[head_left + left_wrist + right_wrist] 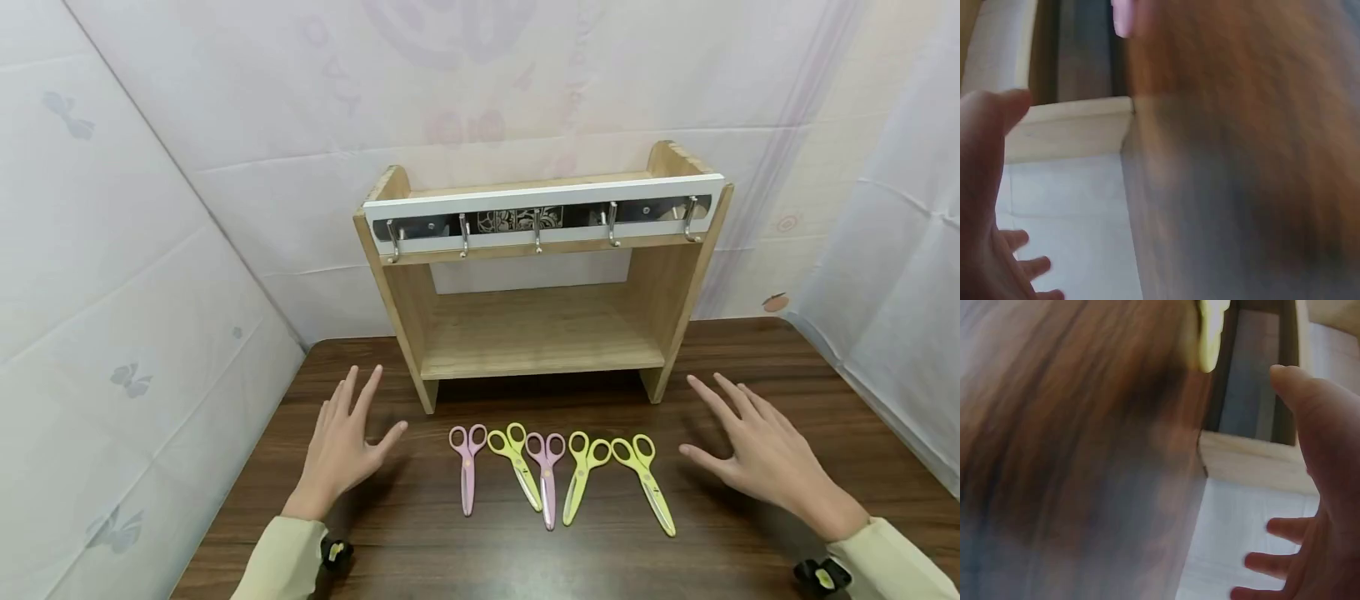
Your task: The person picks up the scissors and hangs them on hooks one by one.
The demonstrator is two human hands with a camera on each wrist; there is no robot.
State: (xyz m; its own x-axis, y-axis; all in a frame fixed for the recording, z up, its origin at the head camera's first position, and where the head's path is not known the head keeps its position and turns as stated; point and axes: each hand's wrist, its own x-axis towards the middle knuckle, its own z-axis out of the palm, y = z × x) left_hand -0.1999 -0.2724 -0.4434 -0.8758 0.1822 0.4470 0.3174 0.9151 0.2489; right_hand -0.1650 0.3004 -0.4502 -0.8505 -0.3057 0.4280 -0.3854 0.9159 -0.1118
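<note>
A row of scissors lies on the brown wooden table, handles toward the shelf: pink scissors, yellow-green scissors, a second pink pair, then two more yellow-green pairs, one in the middle right and one at the right end. My left hand hovers left of the row, fingers spread, holding nothing. To the right of the row, my right hand is likewise spread and touches no scissors. In the right wrist view, a yellow-green scissors part shows at the top.
Behind the scissors stands a wooden shelf. Across its upper front runs a white hook rack with several metal hooks. White patterned sheets cover the walls behind and at both sides. The table's far edge runs behind the shelf.
</note>
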